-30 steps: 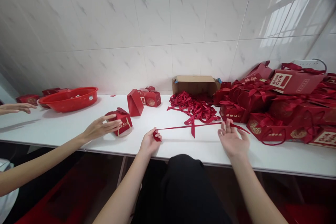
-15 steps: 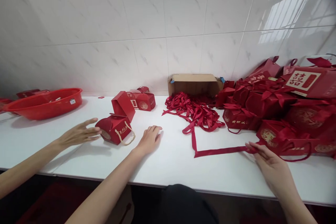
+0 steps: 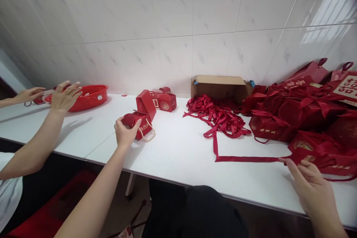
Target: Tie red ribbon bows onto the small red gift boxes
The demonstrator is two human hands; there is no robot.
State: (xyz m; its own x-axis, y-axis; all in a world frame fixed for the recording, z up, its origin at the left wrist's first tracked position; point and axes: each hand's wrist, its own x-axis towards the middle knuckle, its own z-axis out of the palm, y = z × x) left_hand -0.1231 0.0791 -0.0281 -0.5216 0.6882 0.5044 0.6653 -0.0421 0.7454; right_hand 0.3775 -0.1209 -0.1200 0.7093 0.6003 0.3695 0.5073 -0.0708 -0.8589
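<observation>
At the left of the table my left hand (image 3: 126,134) is closed on a small red gift box (image 3: 143,124), thumb on its near side and fingers round its left end. The box has gold lettering, a raised flap and a twisted gold cord handle (image 3: 147,134). On the right, my right hand (image 3: 309,178) pinches the end of a dark red ribbon (image 3: 251,159). This ribbon runs left across the table, then bends up to a tangled ribbon pile (image 3: 217,117).
Behind the pile lies an open cardboard box (image 3: 220,80). Finished-looking red boxes with bows (image 3: 270,126) are heaped at the right. Another red box (image 3: 167,102) stands near the wall. At left, a co-worker's hands (image 3: 65,96) are by a red plastic basin (image 3: 92,98).
My left hand has moved left from the bare tabletop and taken hold of the gift box. The co-worker's hand has drawn away from that box towards the basin. My right hand still pinches the ribbon.
</observation>
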